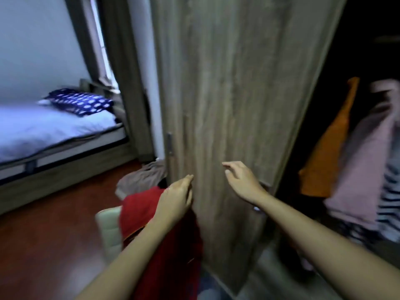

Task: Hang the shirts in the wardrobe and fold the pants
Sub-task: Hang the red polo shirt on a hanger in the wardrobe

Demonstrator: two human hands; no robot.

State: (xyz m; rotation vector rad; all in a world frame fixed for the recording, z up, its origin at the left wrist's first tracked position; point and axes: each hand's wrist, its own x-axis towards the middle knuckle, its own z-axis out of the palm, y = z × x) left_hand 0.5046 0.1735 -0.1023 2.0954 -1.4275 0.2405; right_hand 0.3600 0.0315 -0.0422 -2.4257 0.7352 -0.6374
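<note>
Two hands reach forward at the lower middle of the frame, both empty. The left hand (176, 198) has relaxed, nearly straight fingers whose tips lie close to the wardrobe door (227, 94); whether they touch it is hard to tell. The right hand (241, 180) is loosely curled in front of the same door, grasping nothing.

Much of the scene is blurred. A red garment (138, 213) lies under the left forearm, which covers part of it. Its lower end is cut off by the bottom edge of the frame, and I cannot tell if it is a shirt or pants. It is draped over something cream-coloured (108, 230), of which only one corner shows. Behind it a beige cloth (140, 178) lies heaped on the floor (54, 224), partly hidden by the door's left edge.

At the right the wardrobe (357, 29) stands open and very dark inside. An orange garment (329, 152), a pink garment (363, 169) and a striped garment (389, 191) hang close together. No rail or hangers can be made out, and the striped one is cut off by the right edge.

The door's right edge slants down beside the right wrist, with dark open space between it and the hanging clothes. At the upper left a bed (43, 131) carries a blue patterned pillow (80, 101), with bare floor in front of it.
</note>
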